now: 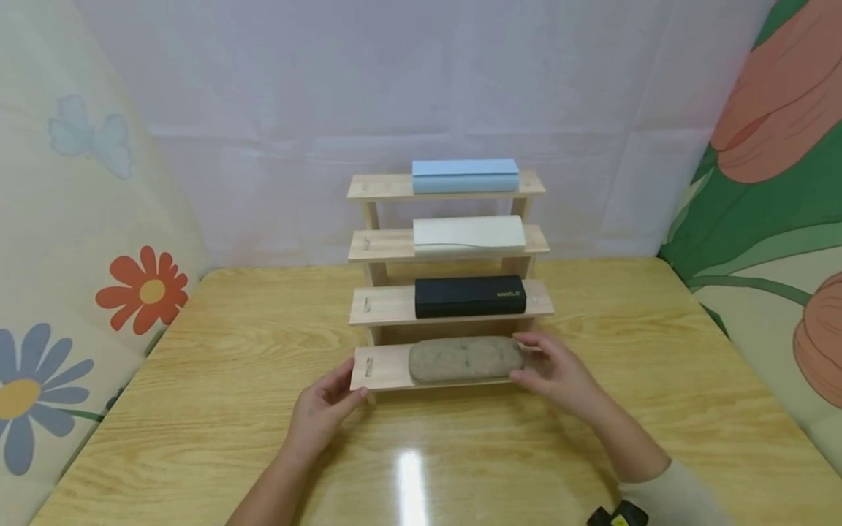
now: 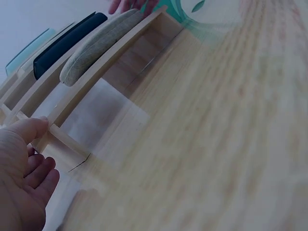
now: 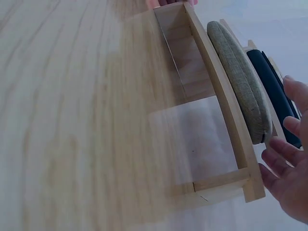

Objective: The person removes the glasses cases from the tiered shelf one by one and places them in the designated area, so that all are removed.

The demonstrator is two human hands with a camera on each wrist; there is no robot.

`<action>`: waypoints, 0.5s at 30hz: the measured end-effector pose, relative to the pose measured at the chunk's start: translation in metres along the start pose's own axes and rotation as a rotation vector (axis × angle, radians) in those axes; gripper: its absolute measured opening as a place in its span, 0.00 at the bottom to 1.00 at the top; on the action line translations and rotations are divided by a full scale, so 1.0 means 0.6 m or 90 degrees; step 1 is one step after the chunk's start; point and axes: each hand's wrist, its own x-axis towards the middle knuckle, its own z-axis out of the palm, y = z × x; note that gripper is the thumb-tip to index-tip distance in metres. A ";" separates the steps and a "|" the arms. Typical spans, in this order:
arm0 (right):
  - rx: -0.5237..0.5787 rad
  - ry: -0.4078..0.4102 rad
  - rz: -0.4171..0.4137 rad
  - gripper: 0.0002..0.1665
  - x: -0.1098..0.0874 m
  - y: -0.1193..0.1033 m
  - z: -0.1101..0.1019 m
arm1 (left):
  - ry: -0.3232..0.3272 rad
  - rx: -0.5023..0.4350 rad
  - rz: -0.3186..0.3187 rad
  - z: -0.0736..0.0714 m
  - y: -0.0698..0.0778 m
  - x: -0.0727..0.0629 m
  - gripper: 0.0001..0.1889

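Observation:
A four-tier wooden display rack stands on the table. On its lowest board lies a grey-beige fabric glasses case, soft-looking and rounded. My left hand holds the left end of that board, thumb at the front corner and index finger at the side. In the left wrist view, the left thumb meets the board's corner while the other fingers curl below. Around the right end of the fabric case is my right hand, thumb in front and index finger behind. The right wrist view shows its fingers spread and loose beside the case's tip.
Higher tiers carry a black case with gold lettering, a white case and, on top, a light blue case. Behind the wood-grain table hangs a white curtain. Flower-patterned cloths flank both sides.

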 end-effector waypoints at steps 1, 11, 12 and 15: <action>-0.004 0.000 -0.005 0.30 0.001 0.001 0.002 | 0.005 0.001 -0.006 0.000 0.000 0.000 0.29; 0.003 -0.017 -0.015 0.35 0.021 -0.001 0.021 | 0.021 -0.005 -0.033 0.000 -0.008 0.000 0.28; -0.007 -0.019 -0.014 0.35 0.024 -0.001 0.023 | 0.020 -0.006 -0.034 0.000 -0.008 0.000 0.28; -0.035 -0.031 -0.009 0.37 0.032 -0.001 0.028 | 0.020 -0.007 -0.036 0.000 -0.009 0.000 0.27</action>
